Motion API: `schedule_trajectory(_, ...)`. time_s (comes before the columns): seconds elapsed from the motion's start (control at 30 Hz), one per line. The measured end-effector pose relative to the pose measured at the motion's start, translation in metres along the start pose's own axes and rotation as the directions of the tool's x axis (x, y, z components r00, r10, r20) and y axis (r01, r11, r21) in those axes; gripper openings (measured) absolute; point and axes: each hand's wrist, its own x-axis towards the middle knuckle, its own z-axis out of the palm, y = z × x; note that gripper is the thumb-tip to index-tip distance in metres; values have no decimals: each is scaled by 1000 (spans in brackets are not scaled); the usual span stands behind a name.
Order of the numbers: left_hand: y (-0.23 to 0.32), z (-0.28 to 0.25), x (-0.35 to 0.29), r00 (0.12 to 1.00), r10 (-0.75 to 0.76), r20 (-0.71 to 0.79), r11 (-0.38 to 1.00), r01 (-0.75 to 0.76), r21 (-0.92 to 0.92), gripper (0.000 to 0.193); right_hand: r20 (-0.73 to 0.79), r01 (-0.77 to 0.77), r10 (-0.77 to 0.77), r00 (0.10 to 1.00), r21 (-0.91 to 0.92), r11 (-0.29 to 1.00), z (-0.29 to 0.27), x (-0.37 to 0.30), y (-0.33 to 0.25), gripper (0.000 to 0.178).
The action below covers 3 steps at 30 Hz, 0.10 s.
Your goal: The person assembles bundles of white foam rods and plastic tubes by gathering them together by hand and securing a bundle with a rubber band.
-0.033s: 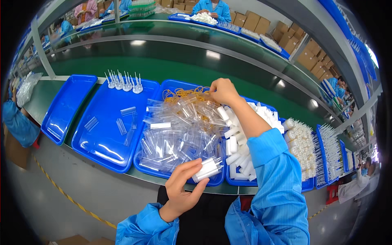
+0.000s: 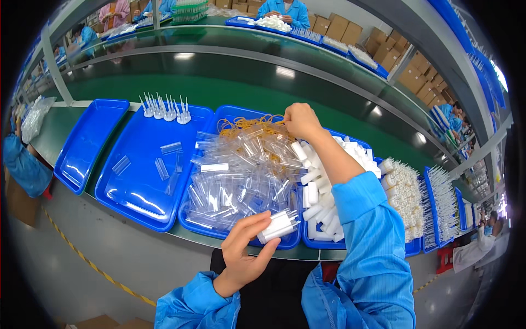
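My left hand (image 2: pixel 245 249) is closed around a small bundle of white rectangular pieces (image 2: pixel 278 226) with thin pale tips sticking out at its right end. It holds them over the near edge of a blue tray heaped with clear plastic sleeves (image 2: pixel 233 189). At the far side of that tray lies a tangle of yellow-brown rubber bands (image 2: pixel 246 126). My right hand (image 2: pixel 302 122) reaches across to the right end of the bands, its fingers bent together and touching them. Whatever is between those fingertips is hidden.
White foam-like blocks (image 2: pixel 313 194) fill the tray under my right forearm. Farther right stand trays of white capped parts (image 2: pixel 404 200) and thin upright parts (image 2: pixel 442 203). On the left, a blue tray (image 2: pixel 137 181) holds loose sleeves and spiky white pieces (image 2: pixel 167 112). Beyond runs a green conveyor (image 2: pixel 219 82).
Almost nothing differs. Both hands keep their places and grips, while the whole view shifts very slightly.
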Motion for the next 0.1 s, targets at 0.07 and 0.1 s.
schedule_trajectory(0.07, 4, 2, 3, 982, -187, -41, 957, 173, -233, 41, -80, 89, -92, 993, -34, 995, -1, 0, 8, 11)
schedule_trajectory(0.1, -2, -1, 1, 980, -199, -16, 940, 186, -284, 46, -75, 89, -91, 993, -34, 995, 0, 0, 8, 11)
